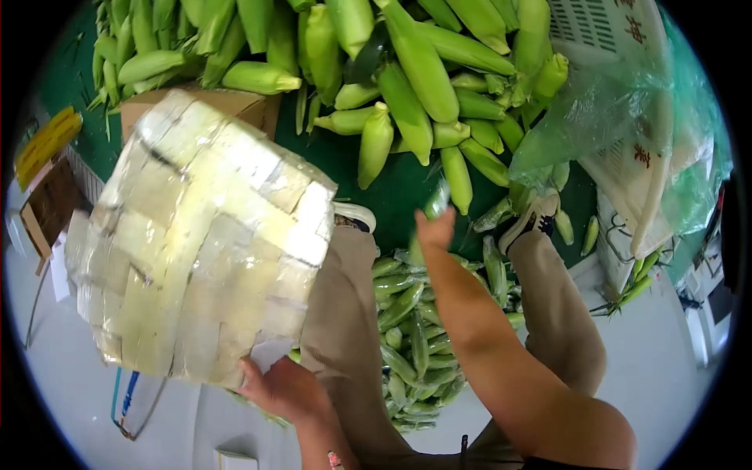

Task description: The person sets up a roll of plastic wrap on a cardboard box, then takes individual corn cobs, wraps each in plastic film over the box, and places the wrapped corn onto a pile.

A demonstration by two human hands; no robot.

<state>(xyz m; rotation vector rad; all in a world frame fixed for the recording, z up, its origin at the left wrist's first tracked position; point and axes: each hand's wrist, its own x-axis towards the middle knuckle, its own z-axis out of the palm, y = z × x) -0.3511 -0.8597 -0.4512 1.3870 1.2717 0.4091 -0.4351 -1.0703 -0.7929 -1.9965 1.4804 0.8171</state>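
My left hand (286, 388) grips the lower edge of a large pale slab (200, 243) covered in strips of shiny clear tape. The slab is tilted up in front of my left leg; whether it is a board or a box is unclear. My right hand (435, 229) is closed around an ear of corn (437, 197), blurred and seemingly in clear film. Below that hand, between my legs, lies a heap of film-wrapped corn (415, 345). Beyond it, unwrapped green corn ears (407, 102) are piled high, husks still on many.
A white plastic crate (627, 157) with green plastic film (580, 110) over it stands at right. Behind the slab is a cardboard box (254, 113). A yellow sign (47, 145) and a brown carton (51, 204) are at far left. Loose ears (589, 235) lie near my right shoe (533, 219).
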